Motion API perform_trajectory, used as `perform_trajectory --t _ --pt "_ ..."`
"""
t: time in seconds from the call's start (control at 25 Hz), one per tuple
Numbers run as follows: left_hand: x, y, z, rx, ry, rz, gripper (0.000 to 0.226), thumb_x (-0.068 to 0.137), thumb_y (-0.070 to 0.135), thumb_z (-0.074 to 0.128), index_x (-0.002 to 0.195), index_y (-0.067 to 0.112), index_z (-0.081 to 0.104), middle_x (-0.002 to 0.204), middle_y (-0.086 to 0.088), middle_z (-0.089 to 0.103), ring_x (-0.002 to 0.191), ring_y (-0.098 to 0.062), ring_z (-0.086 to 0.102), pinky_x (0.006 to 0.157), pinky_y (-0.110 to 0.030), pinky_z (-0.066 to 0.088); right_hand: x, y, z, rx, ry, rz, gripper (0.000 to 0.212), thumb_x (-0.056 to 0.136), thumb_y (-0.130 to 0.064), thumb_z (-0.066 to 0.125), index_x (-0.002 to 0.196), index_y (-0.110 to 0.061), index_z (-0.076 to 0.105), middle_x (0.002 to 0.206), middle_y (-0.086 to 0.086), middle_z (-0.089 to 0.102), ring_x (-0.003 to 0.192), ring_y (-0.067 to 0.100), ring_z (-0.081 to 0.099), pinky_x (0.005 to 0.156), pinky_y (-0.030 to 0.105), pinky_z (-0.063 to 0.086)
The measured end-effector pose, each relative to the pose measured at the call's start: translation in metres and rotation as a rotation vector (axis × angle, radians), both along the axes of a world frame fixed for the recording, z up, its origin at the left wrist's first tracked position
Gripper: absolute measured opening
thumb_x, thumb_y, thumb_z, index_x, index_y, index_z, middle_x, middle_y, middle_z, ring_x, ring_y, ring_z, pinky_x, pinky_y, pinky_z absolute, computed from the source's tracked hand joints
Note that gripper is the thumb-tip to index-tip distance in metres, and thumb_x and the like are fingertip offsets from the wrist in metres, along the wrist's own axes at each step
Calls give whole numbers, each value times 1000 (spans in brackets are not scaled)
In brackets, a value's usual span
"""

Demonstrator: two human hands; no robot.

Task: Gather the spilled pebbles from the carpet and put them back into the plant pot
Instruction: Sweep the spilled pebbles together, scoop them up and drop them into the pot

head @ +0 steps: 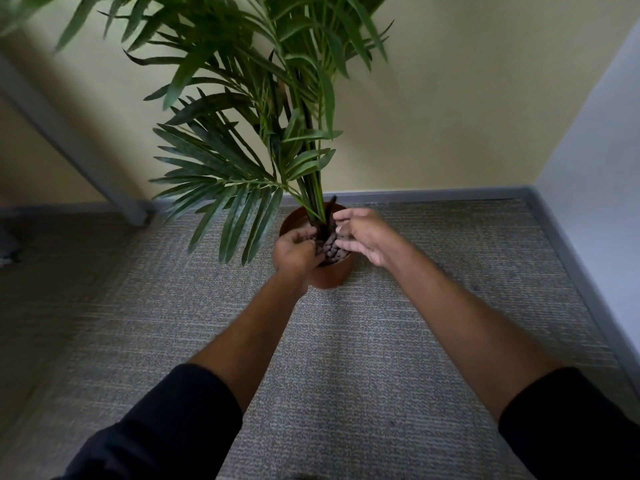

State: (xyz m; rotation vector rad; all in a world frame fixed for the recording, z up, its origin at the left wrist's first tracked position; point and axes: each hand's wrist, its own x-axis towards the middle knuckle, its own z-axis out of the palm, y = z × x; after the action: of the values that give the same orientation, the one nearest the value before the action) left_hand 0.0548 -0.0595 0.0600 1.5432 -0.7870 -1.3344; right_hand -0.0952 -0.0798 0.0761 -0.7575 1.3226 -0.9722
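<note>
A terracotta plant pot [330, 277] stands on the grey carpet [346, 358] near the back wall, with a palm-like plant [242, 161] growing from it. Brown pebbles [330, 251] fill the pot around the dark stems. Both of my hands are over the pot's mouth. My left hand [294, 251] is at the pot's left rim with its fingers curled down onto the pebbles; what it holds is hidden. My right hand [365, 235] hovers over the right rim with its fingers spread and nothing in them. A couple of dark specks [476, 288] lie on the carpet to the right, too small to identify.
A grey furniture leg [131, 211] meets the floor at the left. A grey baseboard [433, 194] runs along the yellow wall, and a white wall [595, 168] closes the corner on the right. Fronds hang low over the pot's left side.
</note>
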Motion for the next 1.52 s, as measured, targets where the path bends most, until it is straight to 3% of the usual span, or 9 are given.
perform_trajectory --t 0.08,0.28,0.48,0.64,0.84,1.04,1.2,1.36,1.52 --pt "1 2 0 -20 -24 53 29 97 -11 60 121 2 71 122 -20 75 108 -35 76 96 -48 65 -12 5 3 -20 1 -43 39 96 18 57 128 -2 70 132 18 69 121 28 71 107 45 61" --pt "-6 25 3 -64 -65 -205 22 104 0 58 123 0 68 87 -16 72 62 -23 67 62 -35 63 -54 42 -8 10 5 -56 24 96 11 67 118 3 71 114 26 78 103 35 82 94 42 67" --pt "-19 72 -26 -26 -357 -791 17 95 -3 66 110 -5 73 89 -21 75 67 -24 69 59 -31 61 -87 106 -51 145 102 22 21 102 6 64 121 6 70 112 27 78 103 36 81 90 41 67" --pt "-31 119 -68 -149 -687 -1364 10 90 9 79 99 7 82 94 -9 84 64 -6 72 66 -15 54 -114 143 -83 258 116 7 22 102 9 61 123 9 68 116 30 76 103 36 80 87 41 67" --pt "-41 157 -102 -206 -857 -1684 28 75 18 93 99 10 81 100 -5 82 85 -8 70 75 -12 47 -144 168 -109 321 115 -64 25 102 10 60 126 11 65 121 33 74 99 36 79 90 43 64" --pt "-53 161 -110 -268 -980 -1737 26 72 18 91 95 15 81 105 1 79 100 -16 72 82 -25 50 -163 175 -115 344 112 -93 28 101 10 63 128 7 66 118 29 76 103 37 80 80 36 69" --pt "-66 148 -113 -294 -868 -1716 13 86 15 81 98 14 84 104 0 83 99 -15 76 86 -18 50 -172 175 -124 258 213 -221 22 99 6 65 120 3 72 111 24 79 100 35 81 79 35 68" --pt "-90 116 -109 -287 -791 -1402 10 91 15 76 100 13 82 100 0 84 95 -14 77 85 -19 52 -188 174 -130 45 615 -394 14 96 -5 65 102 -10 78 100 11 80 93 29 77 78 34 60" --pt "-120 77 -108 -305 -776 -1080 4 92 17 76 94 16 79 92 -2 81 86 -20 74 78 -29 54 -227 166 -141 -30 836 -290 34 99 -15 73 131 -7 69 133 14 67 118 28 69 100 37 55"
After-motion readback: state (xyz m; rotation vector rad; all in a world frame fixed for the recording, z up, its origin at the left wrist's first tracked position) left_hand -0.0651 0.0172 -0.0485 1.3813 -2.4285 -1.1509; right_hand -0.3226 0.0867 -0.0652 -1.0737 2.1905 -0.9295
